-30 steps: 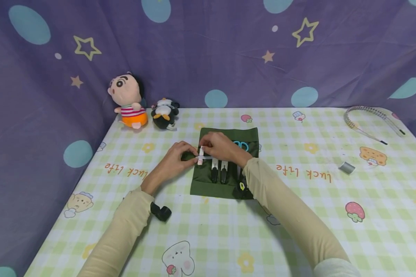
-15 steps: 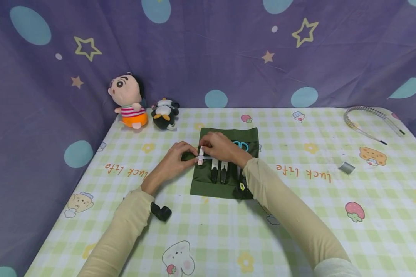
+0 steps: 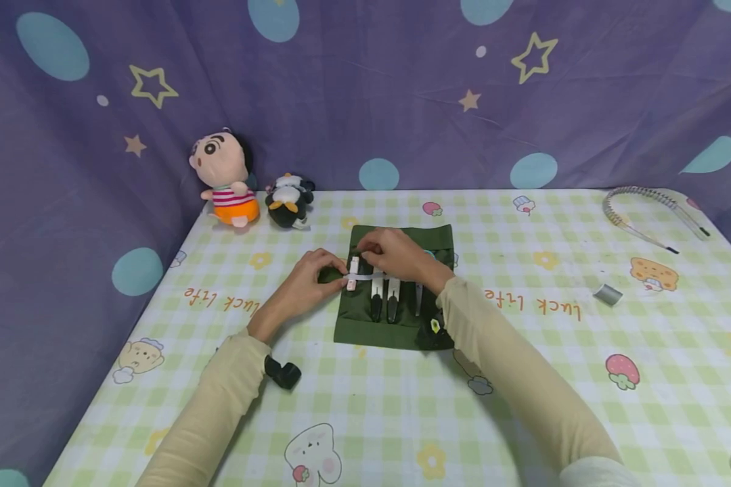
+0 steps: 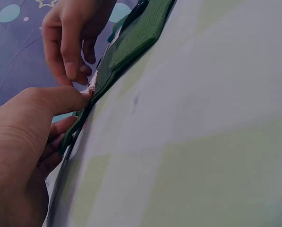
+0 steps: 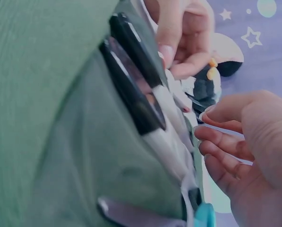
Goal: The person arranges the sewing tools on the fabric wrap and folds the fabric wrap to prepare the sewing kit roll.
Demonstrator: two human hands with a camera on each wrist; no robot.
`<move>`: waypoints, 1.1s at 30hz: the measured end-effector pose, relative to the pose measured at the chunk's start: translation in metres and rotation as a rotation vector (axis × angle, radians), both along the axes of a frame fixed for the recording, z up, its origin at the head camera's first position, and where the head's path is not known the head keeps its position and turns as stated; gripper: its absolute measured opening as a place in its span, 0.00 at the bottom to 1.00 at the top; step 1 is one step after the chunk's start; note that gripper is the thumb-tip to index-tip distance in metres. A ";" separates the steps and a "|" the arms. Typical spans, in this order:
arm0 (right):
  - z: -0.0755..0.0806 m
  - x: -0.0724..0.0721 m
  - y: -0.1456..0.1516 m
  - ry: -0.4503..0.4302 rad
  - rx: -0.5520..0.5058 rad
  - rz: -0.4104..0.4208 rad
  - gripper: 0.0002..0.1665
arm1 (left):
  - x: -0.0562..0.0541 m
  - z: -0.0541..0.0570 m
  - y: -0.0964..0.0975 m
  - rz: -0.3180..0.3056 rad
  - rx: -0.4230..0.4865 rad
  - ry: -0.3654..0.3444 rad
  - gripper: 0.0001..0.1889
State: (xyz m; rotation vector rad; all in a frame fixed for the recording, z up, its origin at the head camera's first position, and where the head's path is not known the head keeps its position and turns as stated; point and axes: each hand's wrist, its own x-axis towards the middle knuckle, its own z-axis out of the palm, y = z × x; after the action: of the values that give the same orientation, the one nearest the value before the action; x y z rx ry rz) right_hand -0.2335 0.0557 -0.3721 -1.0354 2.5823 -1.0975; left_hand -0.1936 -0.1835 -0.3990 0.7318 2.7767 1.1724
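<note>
A dark green cloth tool pouch (image 3: 365,332) lies unfolded on the table. My left hand (image 3: 309,276) pinches its left edge, thumb above and fingers beneath in the left wrist view. Beside those fingertips, a small white-and-pink stick-like item (image 3: 353,274) sits under a pale elastic band (image 3: 367,276). Two slim tools with black ends (image 5: 136,101) and whitish bodies are tucked under the same band. My right hand (image 3: 396,253) hovers over the pouch's upper part, fingers bent and apparently holding nothing. It mostly covers the turquoise scissor handles (image 5: 205,215); a blade (image 3: 418,301) shows below.
A plush doll (image 3: 225,179) and a penguin plush (image 3: 289,201) stand at the back left. Farther right are a coiled headband (image 3: 639,193) and a small grey curved piece (image 3: 608,295). A black wrist camera (image 3: 283,373) sits by the left sleeve.
My right hand has let go of the white-and-pink item's top and moved slightly right, covering more of the scissor handles. My left hand stays put on the pouch edge.
</note>
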 end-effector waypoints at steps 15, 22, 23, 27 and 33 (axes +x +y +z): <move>0.009 0.014 0.067 0.024 -0.076 -0.133 0.15 | 0.001 0.006 0.004 -0.003 -0.018 -0.013 0.06; 0.009 0.029 0.119 0.084 -0.088 -0.251 0.13 | 0.000 0.012 0.008 -0.023 -0.024 -0.005 0.09; 0.009 0.032 0.126 0.098 -0.087 -0.268 0.13 | 0.001 0.013 0.009 -0.023 -0.026 -0.005 0.08; 0.011 0.045 0.152 0.154 -0.089 -0.339 0.11 | 0.002 0.017 0.014 -0.031 -0.031 -0.009 0.08; 0.012 0.067 0.189 0.198 -0.100 -0.436 0.11 | 0.002 0.021 0.028 -0.066 -0.028 -0.017 0.09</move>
State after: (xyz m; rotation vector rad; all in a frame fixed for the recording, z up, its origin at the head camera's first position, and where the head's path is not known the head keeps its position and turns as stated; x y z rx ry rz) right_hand -0.1667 0.2450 -0.3599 -0.6369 3.0363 -1.2826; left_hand -0.1918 -0.1558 -0.3778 0.8003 2.7272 1.1206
